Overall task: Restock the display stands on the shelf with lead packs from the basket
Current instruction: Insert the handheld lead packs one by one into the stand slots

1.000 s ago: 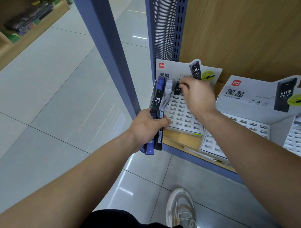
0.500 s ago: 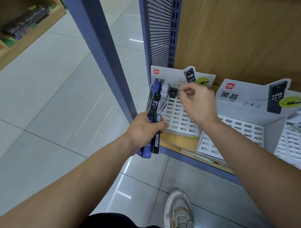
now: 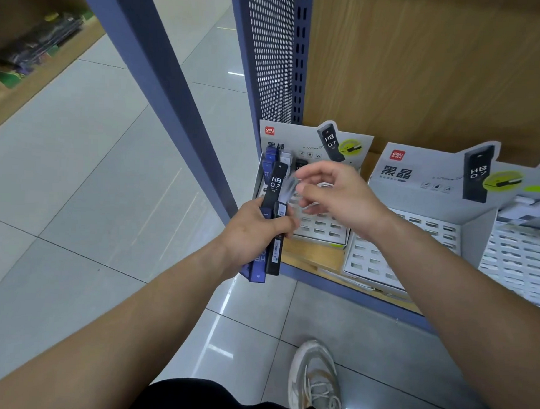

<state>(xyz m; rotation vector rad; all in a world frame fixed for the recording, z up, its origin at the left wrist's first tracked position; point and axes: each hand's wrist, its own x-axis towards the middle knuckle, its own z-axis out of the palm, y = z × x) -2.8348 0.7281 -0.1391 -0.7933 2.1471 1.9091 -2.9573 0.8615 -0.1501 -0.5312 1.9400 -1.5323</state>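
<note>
Withdrawn from the left display stand [image 3: 295, 138] since the earlier frame, our right hand [image 3: 339, 194] hung at the bundle of lead packs [image 3: 275, 186], fingers loosely curled, tips at a blurred grey pack [image 3: 289, 186]; we could not tell whether they pinched it. Our left hand [image 3: 252, 234] gripped that bundle, at least four packs, just before the stand. Four standing packs [image 3: 285, 158] occupied its back. Three stands in all lined the shelf [image 3: 313, 256].
</note>
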